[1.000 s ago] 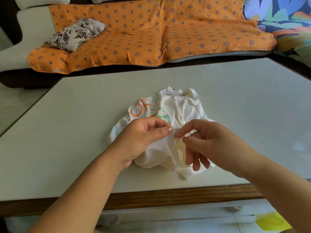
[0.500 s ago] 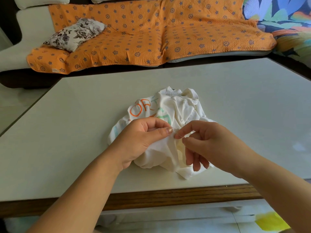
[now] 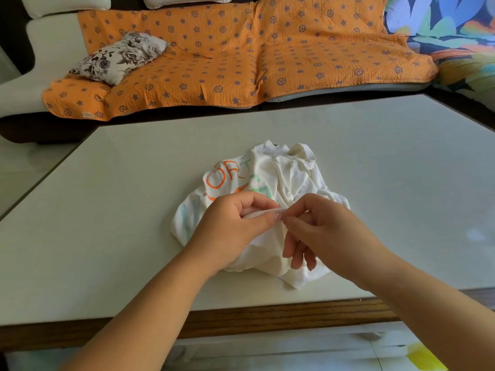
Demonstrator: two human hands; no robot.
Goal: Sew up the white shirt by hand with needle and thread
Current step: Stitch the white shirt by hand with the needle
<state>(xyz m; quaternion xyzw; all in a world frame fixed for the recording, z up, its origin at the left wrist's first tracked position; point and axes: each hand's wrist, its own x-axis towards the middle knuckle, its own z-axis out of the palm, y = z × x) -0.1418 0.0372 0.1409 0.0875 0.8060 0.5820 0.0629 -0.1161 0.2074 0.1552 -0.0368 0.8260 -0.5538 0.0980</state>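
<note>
A white shirt [image 3: 284, 175] with orange and green lettering lies bunched near the front of the pale table [image 3: 120, 210]. My left hand [image 3: 233, 228] pinches a fold of the shirt between thumb and forefinger. Touching it fingertip to fingertip, my right hand [image 3: 324, 231] pinches a thin needle [image 3: 283, 212] at that fold. Only a short sliver of the needle shows. I see no thread.
The table's wooden front edge [image 3: 267, 317] runs just below my wrists. Behind the table stands a sofa with an orange patterned cover [image 3: 241, 54] and a floral cushion [image 3: 120, 57]. A colourful leaf-print fabric [image 3: 450, 25] lies at the far right.
My right fingertips have closed in on my left thumb, and the gap where the needle showed has narrowed. The shirt and both forearms stay where they were.
</note>
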